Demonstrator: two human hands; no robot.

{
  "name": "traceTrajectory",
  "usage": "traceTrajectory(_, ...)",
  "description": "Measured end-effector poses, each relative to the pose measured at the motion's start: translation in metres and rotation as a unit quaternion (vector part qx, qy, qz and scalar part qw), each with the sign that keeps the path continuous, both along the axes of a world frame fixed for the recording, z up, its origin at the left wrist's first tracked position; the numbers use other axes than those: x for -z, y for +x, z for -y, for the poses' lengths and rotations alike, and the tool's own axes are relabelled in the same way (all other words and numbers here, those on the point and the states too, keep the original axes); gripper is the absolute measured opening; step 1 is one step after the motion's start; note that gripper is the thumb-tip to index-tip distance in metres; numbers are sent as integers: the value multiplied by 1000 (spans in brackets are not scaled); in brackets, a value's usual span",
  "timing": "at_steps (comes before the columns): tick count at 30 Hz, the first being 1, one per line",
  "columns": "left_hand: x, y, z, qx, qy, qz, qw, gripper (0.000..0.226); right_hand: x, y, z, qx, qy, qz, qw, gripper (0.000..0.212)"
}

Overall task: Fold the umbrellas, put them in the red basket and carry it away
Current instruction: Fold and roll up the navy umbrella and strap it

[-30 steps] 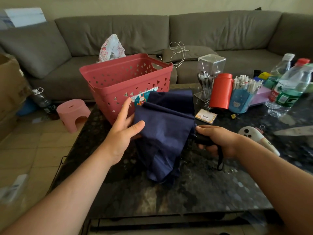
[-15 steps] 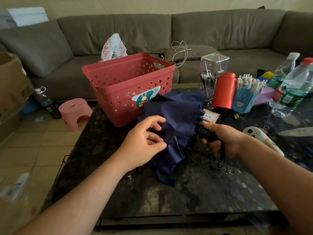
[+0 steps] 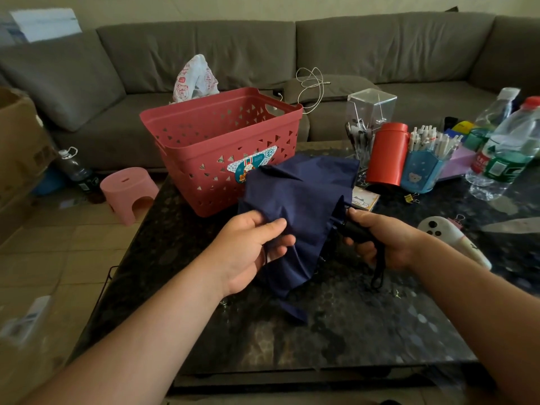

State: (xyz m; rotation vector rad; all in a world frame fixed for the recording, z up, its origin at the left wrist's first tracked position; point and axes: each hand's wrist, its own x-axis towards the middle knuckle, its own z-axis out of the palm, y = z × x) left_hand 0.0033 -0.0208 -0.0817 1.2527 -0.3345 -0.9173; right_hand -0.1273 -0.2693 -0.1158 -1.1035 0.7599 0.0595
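Note:
A navy blue umbrella (image 3: 304, 200) hangs collapsed over the dark stone table (image 3: 336, 325), its cloth loose and bunched. My right hand (image 3: 380, 241) grips its black handle, whose wrist strap dangles below. My left hand (image 3: 251, 249) pinches a fold of the navy cloth on the umbrella's left side. The red basket (image 3: 210, 147) stands on the table just behind the umbrella, to the left. It looks empty inside.
At the table's right stand a red canister (image 3: 387, 154), a blue pen holder (image 3: 420, 171), a clear box (image 3: 369, 109), water bottles (image 3: 508, 147) and a white controller (image 3: 450, 238). A pink stool (image 3: 128, 194) stands on the floor at left. A grey sofa (image 3: 263, 54) runs behind.
My left hand moved from flat against the cloth's left side to pinching a fold nearer me. The cloth has bunched closer to the handle. My right hand stays on the handle.

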Motion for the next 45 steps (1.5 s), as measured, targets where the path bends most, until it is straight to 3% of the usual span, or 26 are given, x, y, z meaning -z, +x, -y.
traceTrajectory(7,-19,6,-9,-35,-112,-90,989,28,15,1,3,5,-94,-22,995,20)
traceTrajectory(12,-22,8,-16,6,-82,-17,997,26,21,1,4,-39,-238,-40,970,30)
traceTrajectory(15,-21,14,-22,18,-29,34,999,20,20,3,-1,-46,-366,-53,928,42)
traceTrajectory(21,-22,29,-33,-43,-17,-5,999,17,12,3,1,-15,-596,-62,800,56)
traceTrajectory(25,-24,33,-33,-58,-70,13,996,16,1,0,-7,18,-613,1,790,60)
traceTrajectory(30,-26,30,-32,-127,-47,162,977,17,-6,-4,-18,-66,-619,68,780,48)
traceTrajectory(34,-21,33,-32,-122,7,287,950,18,-1,-6,-29,-242,-602,-27,760,83)
traceTrajectory(39,-18,29,-29,-104,-6,212,972,21,20,-5,-37,-324,-655,-142,668,134)
traceTrajectory(42,-19,28,-26,-102,-50,143,983,22,23,2,-41,-306,-655,-158,672,135)
traceTrajectory(45,-21,25,-22,-82,-71,134,985,23,20,12,-39,-213,-665,-132,704,122)
